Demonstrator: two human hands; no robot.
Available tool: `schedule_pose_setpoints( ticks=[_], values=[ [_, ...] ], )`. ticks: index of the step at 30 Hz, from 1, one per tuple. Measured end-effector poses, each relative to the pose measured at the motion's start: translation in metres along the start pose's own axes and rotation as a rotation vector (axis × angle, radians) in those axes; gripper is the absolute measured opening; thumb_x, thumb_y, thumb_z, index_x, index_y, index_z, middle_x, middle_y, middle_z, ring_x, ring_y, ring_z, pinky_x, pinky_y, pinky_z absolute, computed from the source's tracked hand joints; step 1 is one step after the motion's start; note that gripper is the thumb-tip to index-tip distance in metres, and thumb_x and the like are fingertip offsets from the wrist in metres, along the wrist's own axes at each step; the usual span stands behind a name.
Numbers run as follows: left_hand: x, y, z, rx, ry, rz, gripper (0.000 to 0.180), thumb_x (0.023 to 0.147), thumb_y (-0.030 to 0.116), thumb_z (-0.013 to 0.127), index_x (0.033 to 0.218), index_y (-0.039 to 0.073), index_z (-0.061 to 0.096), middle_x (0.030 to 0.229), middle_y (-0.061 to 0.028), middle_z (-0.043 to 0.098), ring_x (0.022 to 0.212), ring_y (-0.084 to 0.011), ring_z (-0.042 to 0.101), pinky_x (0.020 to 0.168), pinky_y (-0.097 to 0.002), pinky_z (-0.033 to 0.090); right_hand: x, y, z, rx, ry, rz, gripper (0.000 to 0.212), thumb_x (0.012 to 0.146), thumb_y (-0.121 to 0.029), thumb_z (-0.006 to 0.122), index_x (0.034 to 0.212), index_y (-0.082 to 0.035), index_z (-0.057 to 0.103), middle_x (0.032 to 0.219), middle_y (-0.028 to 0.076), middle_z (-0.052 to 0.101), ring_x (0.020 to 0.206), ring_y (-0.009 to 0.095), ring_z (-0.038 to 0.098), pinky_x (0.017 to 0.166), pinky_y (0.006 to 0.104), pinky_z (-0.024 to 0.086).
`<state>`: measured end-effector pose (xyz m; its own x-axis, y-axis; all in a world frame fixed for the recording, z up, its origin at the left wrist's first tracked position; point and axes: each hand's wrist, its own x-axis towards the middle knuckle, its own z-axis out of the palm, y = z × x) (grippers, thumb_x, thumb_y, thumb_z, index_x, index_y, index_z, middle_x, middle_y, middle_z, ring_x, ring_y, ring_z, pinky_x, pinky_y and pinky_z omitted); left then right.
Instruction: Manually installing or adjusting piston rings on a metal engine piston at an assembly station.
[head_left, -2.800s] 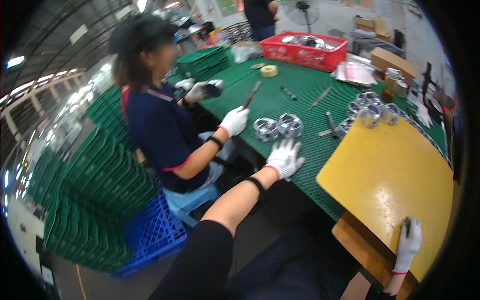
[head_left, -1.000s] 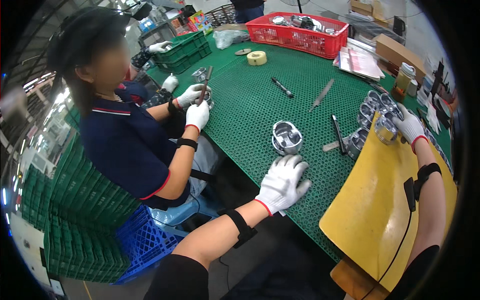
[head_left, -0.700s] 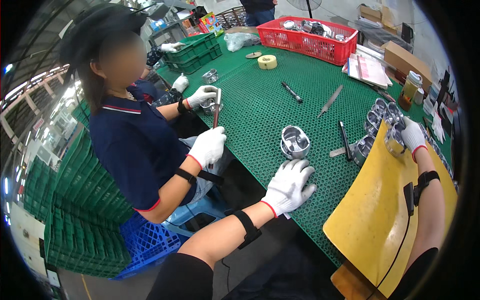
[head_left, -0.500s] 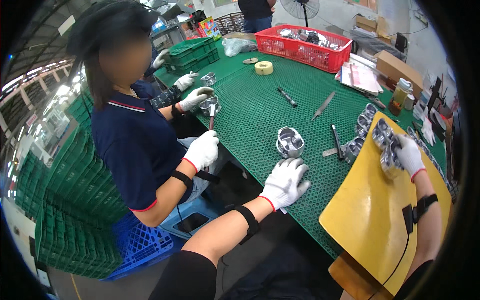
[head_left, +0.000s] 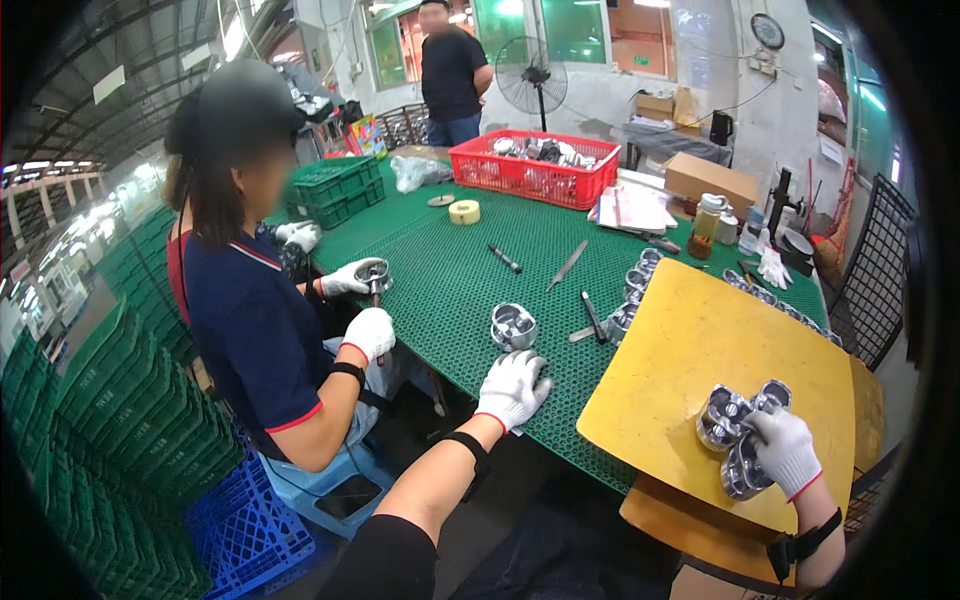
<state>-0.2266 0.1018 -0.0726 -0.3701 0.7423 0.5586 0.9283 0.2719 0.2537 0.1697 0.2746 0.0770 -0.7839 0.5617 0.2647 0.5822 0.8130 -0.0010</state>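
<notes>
My left hand [head_left: 514,390], in a white knit glove, lies open on the green mat at the table's near edge. Just beyond its fingertips stands a shiny metal piston [head_left: 514,327]. My right hand [head_left: 785,452], gloved too, is closed around a cluster of pistons [head_left: 724,417] over the near right part of a yellow board [head_left: 690,350]. Whether those pistons touch the board I cannot tell. More pistons [head_left: 621,322] stand in a row along the board's left edge, and others [head_left: 765,292] line its far side.
A co-worker on my left works on a piston [head_left: 371,272] with a handled tool. Across the green mat [head_left: 430,300] lie a marker [head_left: 505,258], a knife-like blade [head_left: 568,265], a black-handled tool [head_left: 593,316] and a tape roll [head_left: 464,212]. Farther back stands a red crate [head_left: 535,170] of metal parts.
My right hand has brought the pistons from the yellow board's far left edge to its near right part. My left hand stays on the mat. The view has tilted up and turned.
</notes>
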Motion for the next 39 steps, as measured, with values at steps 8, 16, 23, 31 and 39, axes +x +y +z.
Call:
schedule_pose_setpoints(
  ticks=[8, 16, 23, 31, 39],
  values=[
    [-0.018, 0.027, 0.002, -0.349, 0.16, -0.153, 0.036, 0.082, 0.017, 0.067, 0.115, 0.004, 0.061, 0.113, -0.0165, 0.061, 0.102, -0.0315, 0.062, 0.091, -0.0404, 0.05, -0.036, 0.03, 0.018, 0.018, 0.164, 0.011, 0.024, 0.079, -0.011, 0.067, 0.103, -0.016, 0.068, 0.091, 0.014, 0.064, 0.083, 0.034, 0.064, 0.074, 0.0427, 0.053],
    [-0.144, 0.098, -0.079, -1.11, -0.226, -0.586, 0.042, 0.094, 0.013, 0.051, 0.133, -0.004, 0.046, 0.129, -0.0155, 0.054, 0.116, -0.0246, 0.056, 0.102, -0.0379, 0.044, -0.074, 0.02, 0.0, 0.532, -0.167, 0.182, 0.037, 0.085, -0.007, 0.066, 0.121, -0.007, 0.061, 0.107, 0.014, 0.069, 0.095, 0.019, 0.069, 0.084, 0.0299, 0.053],
    [-0.127, 0.193, -0.102, -1.602, -0.784, -0.749, 0.085, 0.089, 0.047, 0.063, 0.147, -0.001, 0.023, 0.136, -0.0242, 0.046, 0.121, -0.0347, 0.054, 0.096, -0.0473, 0.051, -0.126, -0.022, 0.019, 0.266, 0.001, -0.096, 0.03, 0.079, -0.011, 0.065, 0.109, -0.013, 0.06, 0.075, 0.01, 0.06, 0.067, 0.028, 0.065, 0.059, 0.0369, 0.052],
    [-0.147, 0.192, -0.114, -1.164, -1.162, -0.499, 0.044, 0.089, 0.002, 0.055, 0.13, -0.005, 0.042, 0.115, -0.015, 0.06, 0.106, -0.0173, 0.059, 0.089, -0.0313, 0.05, -0.14, -0.064, 0.026, 0.738, -0.261, -0.505, 0.034, 0.075, -0.027, 0.067, 0.107, -0.013, 0.064, 0.063, 0.004, 0.057, 0.048, 0.025, 0.058, 0.042, 0.0361, 0.046],
    [-0.138, 0.197, -0.12, -0.902, -1.313, -0.004, 0.044, 0.074, -0.004, 0.062, 0.116, -0.004, 0.052, 0.1, -0.0205, 0.066, 0.091, -0.0363, 0.068, 0.077, -0.0377, 0.055, -0.121, -0.075, 0.03, 0.593, -0.59, -0.496, 0.022, 0.083, -0.032, 0.067, 0.076, -0.011, 0.064, 0.066, 0.007, 0.06, 0.06, 0.026, 0.063, 0.054, 0.0365, 0.051]
  ],
)
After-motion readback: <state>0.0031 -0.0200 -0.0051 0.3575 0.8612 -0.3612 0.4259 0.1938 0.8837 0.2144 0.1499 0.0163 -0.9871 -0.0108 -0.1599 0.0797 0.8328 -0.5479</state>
